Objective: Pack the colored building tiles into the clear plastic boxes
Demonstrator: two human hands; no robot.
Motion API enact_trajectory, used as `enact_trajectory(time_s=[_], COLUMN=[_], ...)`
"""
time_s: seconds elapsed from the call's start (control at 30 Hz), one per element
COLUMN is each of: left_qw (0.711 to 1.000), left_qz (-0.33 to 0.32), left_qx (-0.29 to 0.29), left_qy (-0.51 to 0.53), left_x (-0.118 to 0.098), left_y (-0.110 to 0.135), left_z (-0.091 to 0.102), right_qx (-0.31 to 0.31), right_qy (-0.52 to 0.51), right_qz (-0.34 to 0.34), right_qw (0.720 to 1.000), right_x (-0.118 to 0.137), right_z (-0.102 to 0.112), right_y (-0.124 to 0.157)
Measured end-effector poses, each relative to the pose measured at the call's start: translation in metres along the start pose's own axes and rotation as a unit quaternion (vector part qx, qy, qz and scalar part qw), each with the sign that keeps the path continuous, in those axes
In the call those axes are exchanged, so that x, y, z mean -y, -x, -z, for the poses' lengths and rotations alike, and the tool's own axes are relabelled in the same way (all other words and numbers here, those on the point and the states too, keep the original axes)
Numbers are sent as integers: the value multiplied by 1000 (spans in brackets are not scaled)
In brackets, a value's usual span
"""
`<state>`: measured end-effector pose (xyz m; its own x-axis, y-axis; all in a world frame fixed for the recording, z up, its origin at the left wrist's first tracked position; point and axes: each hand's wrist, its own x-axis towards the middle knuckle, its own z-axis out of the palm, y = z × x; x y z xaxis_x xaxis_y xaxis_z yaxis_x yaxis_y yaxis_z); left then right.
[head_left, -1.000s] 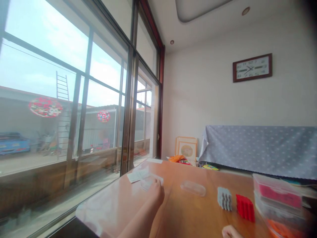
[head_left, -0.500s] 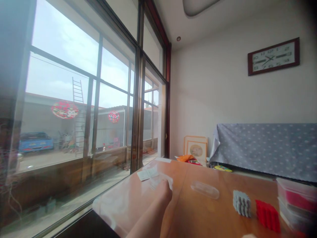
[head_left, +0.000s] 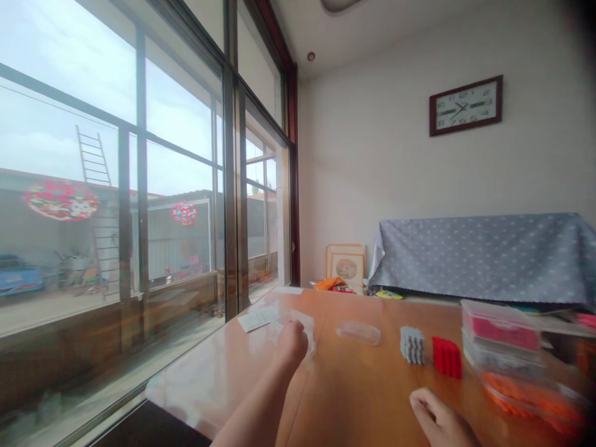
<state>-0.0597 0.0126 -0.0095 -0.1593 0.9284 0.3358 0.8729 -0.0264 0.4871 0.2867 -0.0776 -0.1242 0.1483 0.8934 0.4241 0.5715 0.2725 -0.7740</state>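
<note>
A paper slip (head_left: 255,320) lies near the window edge of the table (head_left: 354,397). My left hand (head_left: 292,340) is closed on a clear box (head_left: 305,323) just right of the slip; the box looks empty. A clear lid (head_left: 358,332) lies apart, fitted to nothing. The grey stack (head_left: 412,345) and red stack (head_left: 447,357) stand side by side, loose and unboxed. The filled boxes (head_left: 500,329) are already piled up. My right hand (head_left: 437,419) rests on the table, fingers relaxed, holding nothing.

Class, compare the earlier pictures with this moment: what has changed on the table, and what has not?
The right hand has slid forward onto the table, empty. The left hand stays on the clear plastic container; grey blocks, red blocks and oval lid unmoved.
</note>
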Motion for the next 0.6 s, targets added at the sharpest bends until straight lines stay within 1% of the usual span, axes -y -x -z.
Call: enact_trajectory(time_s=[0.1,0.17,0.23,0.3,0.37,0.47,0.53,0.6], left_qw=[998,993,981,967,958,944,936,929], left_qz=[-55,-104,-164,-218,-255,-309,-334,-353], left_qx=[-10,-11,-9,-2,6,21,35,51], left_qy=[20,52,98,130,132,115,102,100], left_x=[-13,-22,-31,-41,-51,-67,-75,-79], left_y=[20,37,55,72,87,107,118,126], left_z=[-10,-18,-24,-25,-25,-25,-26,-29], right_qx=[18,20,7,-24,-58,-88,-81,-61], right_qy=[24,29,18,15,41,114,146,153], right_qz=[18,28,33,30,41,90,126,151], right_qw=[999,999,999,999,997,985,978,975], right_x=[-1,1,6,13,21,30,34,36], right_z=[-2,-2,-1,1,1,-1,-3,-4], right_y=[1,2,4,6,9,14,17,18])
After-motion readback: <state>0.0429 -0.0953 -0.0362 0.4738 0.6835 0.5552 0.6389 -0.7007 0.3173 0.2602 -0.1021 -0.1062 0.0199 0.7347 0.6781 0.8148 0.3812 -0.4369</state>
